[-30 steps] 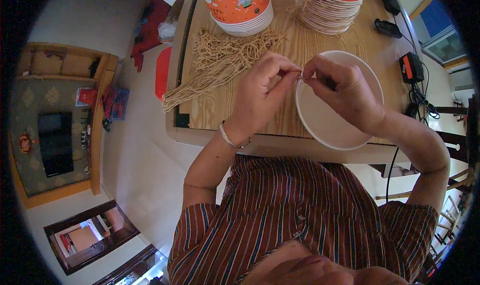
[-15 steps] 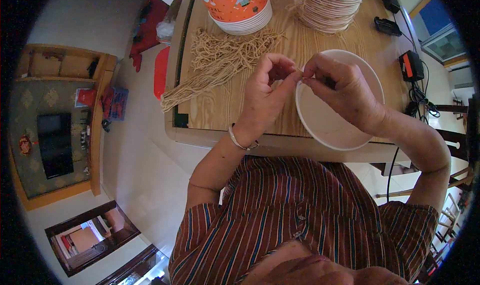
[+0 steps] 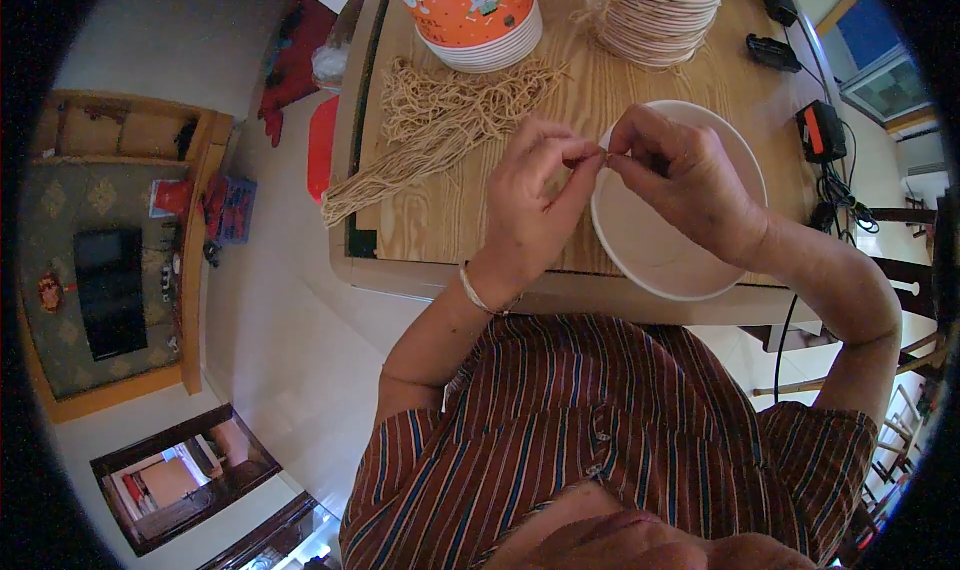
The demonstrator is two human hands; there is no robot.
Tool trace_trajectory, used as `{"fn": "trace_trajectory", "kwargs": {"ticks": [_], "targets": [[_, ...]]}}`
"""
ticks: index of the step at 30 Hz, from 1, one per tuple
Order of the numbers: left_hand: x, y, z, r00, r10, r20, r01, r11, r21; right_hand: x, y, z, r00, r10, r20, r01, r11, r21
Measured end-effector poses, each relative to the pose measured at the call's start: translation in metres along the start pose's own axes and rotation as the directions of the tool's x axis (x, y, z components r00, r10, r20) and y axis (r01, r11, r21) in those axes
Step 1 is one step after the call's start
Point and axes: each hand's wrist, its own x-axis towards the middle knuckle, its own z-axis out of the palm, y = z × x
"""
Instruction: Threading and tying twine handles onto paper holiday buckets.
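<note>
My left hand (image 3: 535,192) and my right hand (image 3: 692,178) meet fingertip to fingertip over the left rim of a round white tub (image 3: 672,262). Both are closed in a pinch between thumb and forefinger. What lies in the pinch is too small to make out, and the fingers partly hide it. The tub's pale inside faces up, and my right hand hangs over its opening. Left of my left hand, a loose bundle of tan twine (image 3: 430,140) is spread on the wooden table (image 3: 450,225), tangled at the far end and straighter at the near end.
A stack of orange printed paper tubs (image 3: 478,20) stands at the far left of the table, another stack (image 3: 655,25) with twine on its side to its right. A black adapter (image 3: 822,132) and coiled cables (image 3: 840,205) lie along the right edge. A red stool (image 3: 321,148) stands left.
My left hand has turned slightly, its fingers blurred by motion. The fingertips of both hands stay together over the rim; the tub and twine keep their places.
</note>
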Motion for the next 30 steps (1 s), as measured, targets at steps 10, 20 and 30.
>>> {"fn": "trace_trajectory", "kwargs": {"ticks": [10, 20, 30], "targets": [[0.000, 0.005, -0.006, 0.999, 0.008, 0.052, -0.011, 0.998, 0.060, -0.001, -0.002, -0.001, 1.000, 0.009, 0.004, -0.009, 1.000, -0.019], [0.003, 0.007, -0.005, 0.990, -0.102, 0.097, 0.106, 0.993, -0.043, -0.002, 0.000, 0.001, 1.000, 0.029, 0.011, -0.029, 1.000, 0.007], [-0.002, 0.003, -0.005, 0.891, -0.411, 0.194, 0.454, 0.824, -0.339, -0.003, 0.004, -0.002, 0.988, 0.130, 0.083, -0.140, 0.982, 0.124]]}}
